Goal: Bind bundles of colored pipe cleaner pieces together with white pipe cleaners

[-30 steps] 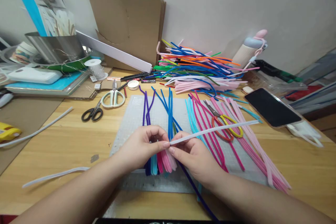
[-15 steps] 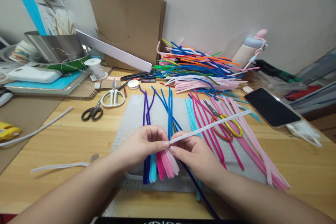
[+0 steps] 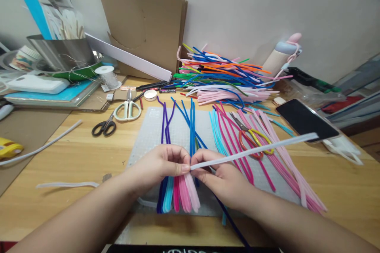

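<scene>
My left hand (image 3: 170, 160) pinches a row of bent pipe cleaners (image 3: 179, 194) whose rounded ends fan downward, from dark blue through light blue and hot pink to pale pink. Close beside it, my right hand (image 3: 218, 172) has thumb and fingers closed around a white pipe cleaner (image 3: 255, 150) near the top of the row. The white length slants up to the right, over the scissors with red and yellow handles (image 3: 257, 142). My fingers hide where it meets the row. Underneath lies a grey cutting mat (image 3: 148, 130) with purple, blue and pink pipe cleaners on it.
A heap of coloured pipe cleaners (image 3: 225, 75) lies by the wall. A phone (image 3: 307, 120) rests at the right. Green-handled scissors (image 3: 127, 110) and black scissors (image 3: 103, 126) lie left of the mat. Loose white pipe cleaners (image 3: 56, 142) and a yellow tool (image 3: 10, 148) are farther left.
The white pipe cleaner now reaches farther right and lies at a lower slant. The bent row has shifted slightly left and down, and my right hand's fingers have changed position on the white length.
</scene>
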Demonstrator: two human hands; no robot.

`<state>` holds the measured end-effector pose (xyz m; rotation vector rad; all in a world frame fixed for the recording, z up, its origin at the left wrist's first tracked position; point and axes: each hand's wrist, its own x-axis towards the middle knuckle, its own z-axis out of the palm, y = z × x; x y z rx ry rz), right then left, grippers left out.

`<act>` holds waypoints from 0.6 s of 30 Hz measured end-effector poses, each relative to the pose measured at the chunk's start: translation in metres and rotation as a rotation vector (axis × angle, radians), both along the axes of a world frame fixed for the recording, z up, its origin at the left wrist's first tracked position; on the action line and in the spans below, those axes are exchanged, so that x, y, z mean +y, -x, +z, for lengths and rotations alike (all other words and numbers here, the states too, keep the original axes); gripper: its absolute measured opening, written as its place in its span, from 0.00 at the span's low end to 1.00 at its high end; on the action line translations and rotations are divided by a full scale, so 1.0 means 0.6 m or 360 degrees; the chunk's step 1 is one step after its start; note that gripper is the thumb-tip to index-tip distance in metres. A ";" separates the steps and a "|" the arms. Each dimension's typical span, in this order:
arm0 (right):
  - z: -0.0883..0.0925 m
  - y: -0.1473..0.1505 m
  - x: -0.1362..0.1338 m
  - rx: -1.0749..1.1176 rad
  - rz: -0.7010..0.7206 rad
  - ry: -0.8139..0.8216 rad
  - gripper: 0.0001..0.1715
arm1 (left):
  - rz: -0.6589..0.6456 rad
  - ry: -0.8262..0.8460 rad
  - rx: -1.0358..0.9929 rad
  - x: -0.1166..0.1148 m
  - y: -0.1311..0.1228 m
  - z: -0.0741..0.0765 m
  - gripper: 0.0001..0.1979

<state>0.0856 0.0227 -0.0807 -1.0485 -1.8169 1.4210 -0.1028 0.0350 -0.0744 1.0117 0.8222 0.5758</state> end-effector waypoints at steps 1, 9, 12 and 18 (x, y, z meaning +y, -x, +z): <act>0.001 -0.003 0.001 -0.0064 0.0028 -0.0137 0.04 | -0.0022 0.0000 0.0002 0.000 0.000 0.001 0.10; -0.005 -0.014 0.009 -0.0190 0.0132 -0.0770 0.04 | -0.0072 -0.0150 0.0057 -0.004 0.000 0.008 0.10; 0.006 -0.015 0.013 -0.0242 0.0051 -0.0709 0.04 | 0.0111 -0.0228 0.0036 -0.005 0.003 0.013 0.11; 0.034 -0.016 0.004 -0.0041 -0.0111 -0.0200 0.11 | 0.0479 -0.0314 -0.0084 -0.002 0.028 0.038 0.11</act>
